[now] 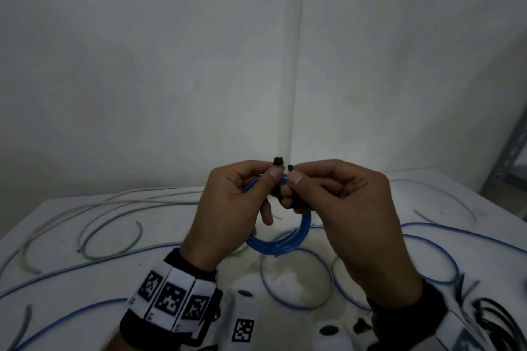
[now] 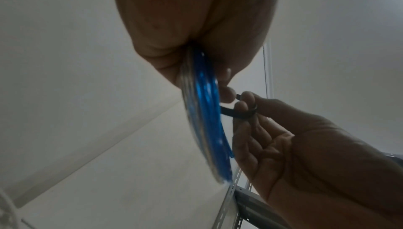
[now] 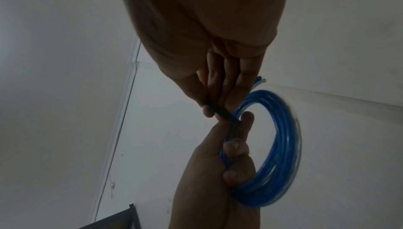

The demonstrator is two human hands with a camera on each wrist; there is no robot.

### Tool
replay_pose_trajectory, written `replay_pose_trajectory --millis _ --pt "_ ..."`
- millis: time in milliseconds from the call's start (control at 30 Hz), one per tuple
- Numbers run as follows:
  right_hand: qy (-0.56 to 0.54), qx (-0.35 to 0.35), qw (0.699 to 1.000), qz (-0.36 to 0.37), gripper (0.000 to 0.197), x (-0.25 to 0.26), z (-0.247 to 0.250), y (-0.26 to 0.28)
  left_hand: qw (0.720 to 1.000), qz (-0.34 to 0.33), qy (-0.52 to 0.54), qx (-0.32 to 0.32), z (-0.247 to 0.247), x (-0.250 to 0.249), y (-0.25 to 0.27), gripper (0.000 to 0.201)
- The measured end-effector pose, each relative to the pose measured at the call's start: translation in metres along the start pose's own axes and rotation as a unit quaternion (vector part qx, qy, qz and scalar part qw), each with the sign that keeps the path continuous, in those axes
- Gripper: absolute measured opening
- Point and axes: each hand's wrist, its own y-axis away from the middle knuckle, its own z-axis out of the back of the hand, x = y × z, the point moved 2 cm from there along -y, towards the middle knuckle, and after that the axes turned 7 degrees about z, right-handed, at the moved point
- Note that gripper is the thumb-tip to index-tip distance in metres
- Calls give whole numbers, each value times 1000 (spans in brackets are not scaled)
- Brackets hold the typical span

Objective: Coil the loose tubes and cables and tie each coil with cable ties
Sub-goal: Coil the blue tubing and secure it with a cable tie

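Head view: left hand [image 1: 233,205] grips a coiled translucent blue plastic tube [image 1: 281,245]; right hand [image 1: 348,208] pinches a black cable tie [image 1: 290,167] at 12 o'clock.
Springy, light tube likely unwinds; hold across all loops.

coil [image 1: 288,242] between hands, above table [image 1: 85,273] | loose tubes [image 1: 108,208] on table

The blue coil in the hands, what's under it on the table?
Under the blue coil lie loose blue tubes on the white table. The hands hide part of them.
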Motion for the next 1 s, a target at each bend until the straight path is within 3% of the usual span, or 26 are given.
replay_pose_trajectory --millis 233,567,767,1000 --pt "44 19 999 -1 13 5 0 5 999 -35 -13 -11 -2 -6 4 15" --pt "35 -19 999 11 12 12 2 5 997 -70 -14 -3 -12 -11 10 17" --pt "43 -11 999 8 12 15 3 7 996 -77 -17 -36 -12 -10 9 15" --pt "30 -24 999 -11 9 8 3 6 998 -67 -5 3 -18 -8 12 19"
